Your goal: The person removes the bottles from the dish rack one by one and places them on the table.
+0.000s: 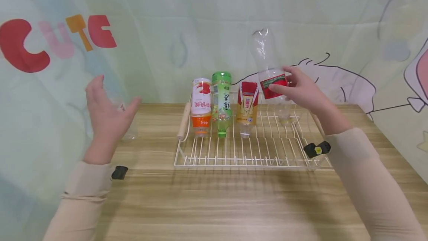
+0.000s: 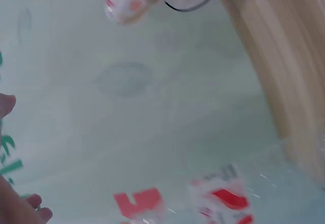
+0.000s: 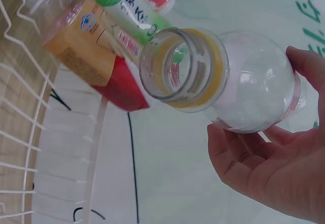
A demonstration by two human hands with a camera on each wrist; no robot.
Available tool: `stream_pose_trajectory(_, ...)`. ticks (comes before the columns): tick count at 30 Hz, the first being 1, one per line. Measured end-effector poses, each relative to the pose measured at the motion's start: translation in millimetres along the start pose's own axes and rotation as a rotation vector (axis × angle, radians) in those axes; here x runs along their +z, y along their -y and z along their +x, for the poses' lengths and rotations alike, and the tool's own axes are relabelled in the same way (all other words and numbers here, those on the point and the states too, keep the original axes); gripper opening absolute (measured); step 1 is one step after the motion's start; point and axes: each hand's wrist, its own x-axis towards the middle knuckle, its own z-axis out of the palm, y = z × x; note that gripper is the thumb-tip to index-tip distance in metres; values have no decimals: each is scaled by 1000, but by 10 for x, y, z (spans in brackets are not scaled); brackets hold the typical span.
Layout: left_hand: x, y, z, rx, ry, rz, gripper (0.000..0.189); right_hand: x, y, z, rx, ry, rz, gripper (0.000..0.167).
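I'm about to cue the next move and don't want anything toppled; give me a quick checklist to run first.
1. Right hand grips the red-labelled clear bottle: ok.
2. That bottle points neck down: ok, though tilted.
3. Its mouth is uncapped: ok, seen in the right wrist view.
4. White-and-orange bottle, green bottle and gold-and-red bottle are neck down on the wire rack: ok.
5. Red-labelled bottle's neck rests on the rack: cannot tell.
6. Left hand grips the other clear bottle: not ok, fingers are spread; contact unclear.
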Motion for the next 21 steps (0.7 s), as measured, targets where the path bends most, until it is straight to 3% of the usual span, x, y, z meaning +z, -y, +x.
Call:
stream_pose_trajectory(9, 158, -572, -37, 412, 156, 66, 80, 101, 257, -159, -89, 71, -1, 76)
stream_pose_trajectory(13, 206, -754, -61, 594, 167, 98, 79, 159, 321, -220, -122, 83, -23, 69)
stream_pose_trajectory(21, 269, -978, -90, 729, 179, 66, 76, 267, 406, -323, -163, 113, -79, 67)
